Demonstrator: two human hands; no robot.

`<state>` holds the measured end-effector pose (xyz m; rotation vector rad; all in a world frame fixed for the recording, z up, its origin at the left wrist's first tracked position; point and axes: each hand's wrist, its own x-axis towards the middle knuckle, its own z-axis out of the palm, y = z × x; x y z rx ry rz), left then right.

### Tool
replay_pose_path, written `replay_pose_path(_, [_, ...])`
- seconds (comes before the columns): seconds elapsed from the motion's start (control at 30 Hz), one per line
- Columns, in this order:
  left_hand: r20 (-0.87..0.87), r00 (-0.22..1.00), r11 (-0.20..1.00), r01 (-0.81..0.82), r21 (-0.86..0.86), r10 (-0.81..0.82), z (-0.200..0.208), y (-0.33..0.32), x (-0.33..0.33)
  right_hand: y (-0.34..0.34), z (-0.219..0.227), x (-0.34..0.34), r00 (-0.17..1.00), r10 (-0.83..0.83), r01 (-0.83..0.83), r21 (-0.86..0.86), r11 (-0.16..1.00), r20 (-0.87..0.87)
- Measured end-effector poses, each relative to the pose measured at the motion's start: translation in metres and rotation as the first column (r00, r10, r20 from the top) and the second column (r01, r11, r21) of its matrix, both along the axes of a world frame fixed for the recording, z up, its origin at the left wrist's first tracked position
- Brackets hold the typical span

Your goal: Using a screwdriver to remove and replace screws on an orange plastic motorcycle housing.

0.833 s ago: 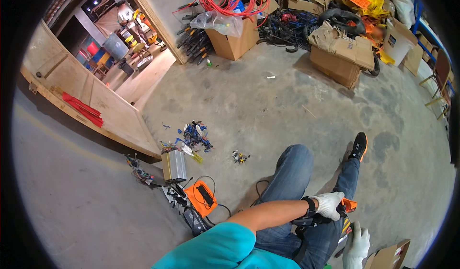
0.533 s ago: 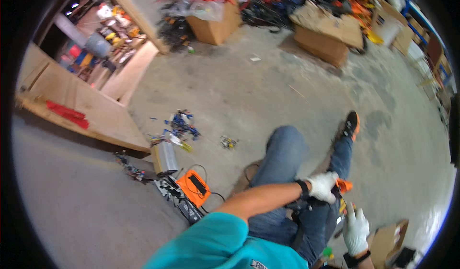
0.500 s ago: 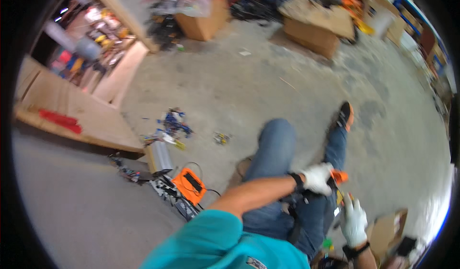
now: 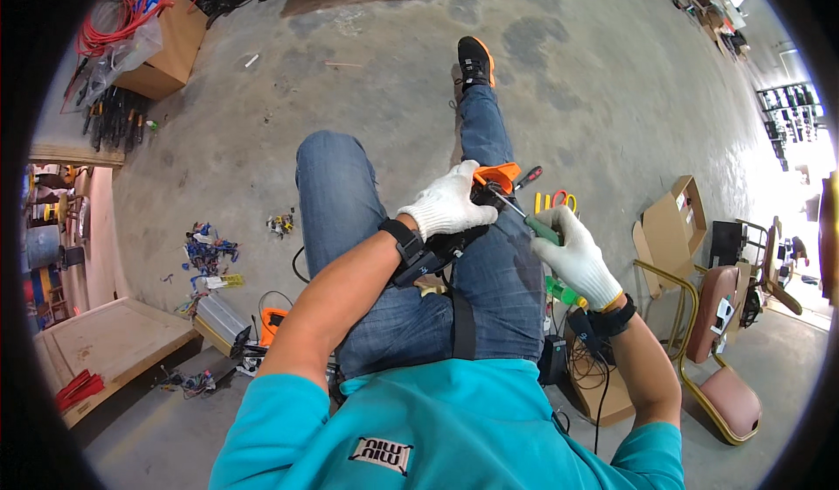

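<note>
My left hand [image 4: 447, 200], in a white knit glove, is closed around an orange and black plastic part [image 4: 500, 175] above my thigh. My gloved right hand [image 4: 577, 261] grips the green handle of a screwdriver [image 4: 542, 229]. Its thin metal shaft points up and left, and the tip reaches the dark side of the part; whether it sits in a screw is too small to tell. Just beyond lies a screwdriver with a red and black handle [image 4: 530, 175]. Beside it are yellow and red tool handles [image 4: 562, 200] on the floor.
An open cardboard box [image 4: 673, 224] and a gold-framed chair [image 4: 730, 394] stand to the right. Green bottle-like items [image 4: 564, 293] lie by my right wrist. Left on the floor are scattered small parts [image 4: 210, 250], a silver block [image 4: 223, 315] and an orange casing [image 4: 273, 324].
My view has swung to the right. My right hand, earlier apart from the orange part with fingers raised, now holds the green screwdriver against it. My left hand keeps its hold.
</note>
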<state>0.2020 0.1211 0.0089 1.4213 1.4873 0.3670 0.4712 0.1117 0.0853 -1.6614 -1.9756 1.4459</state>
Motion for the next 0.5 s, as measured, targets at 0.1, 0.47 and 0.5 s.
replay_pose_path(0.1, [-0.008,1.000,1.000,-0.004,-0.008,0.004,-0.003,-0.001,-0.001,-0.004,0.000,-0.002,0.933,0.188,-0.320,0.466,0.825,0.307])
replay_pose_path(0.47, [-0.033,0.999,0.999,-0.033,-0.039,0.032,0.000,-0.002,-0.004,0.000,-0.024,-0.008,0.948,0.242,-0.317,0.666,0.675,0.206])
replay_pose_path(0.5, [-0.030,0.999,0.998,-0.032,-0.046,0.031,0.003,-0.003,-0.004,0.007,-0.008,-0.012,0.991,-0.044,0.048,0.025,0.999,-0.129])
